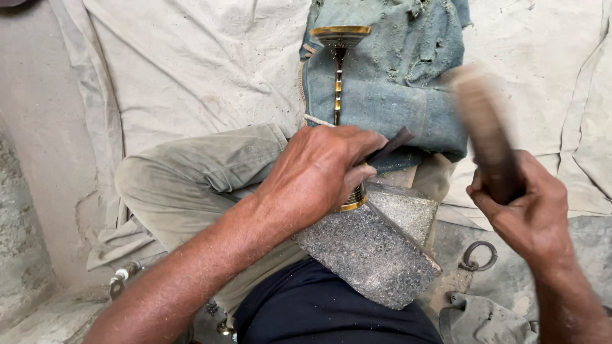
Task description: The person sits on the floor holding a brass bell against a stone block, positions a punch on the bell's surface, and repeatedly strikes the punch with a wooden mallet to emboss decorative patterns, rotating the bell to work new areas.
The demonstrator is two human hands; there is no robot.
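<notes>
My left hand (319, 169) grips a dark metal chisel (390, 144) and presses down on a brass-rimmed piece (354, 199) resting on a speckled grey stone block (373, 251). The chisel's tip is hidden under my fingers. My right hand (526, 207) is raised to the right, closed around a wooden mallet (486, 130) that is blurred by motion. A tall brass stand with a flared top (338, 57) lies on a blue-grey cloth (408, 76) beyond my left hand.
Pale canvas sheeting (191, 64) covers the ground. My bent leg in khaki trousers (191, 172) lies under the left arm. A metal ring (479, 255) sits on the ground right of the stone block. Small metal fittings (121, 280) lie at lower left.
</notes>
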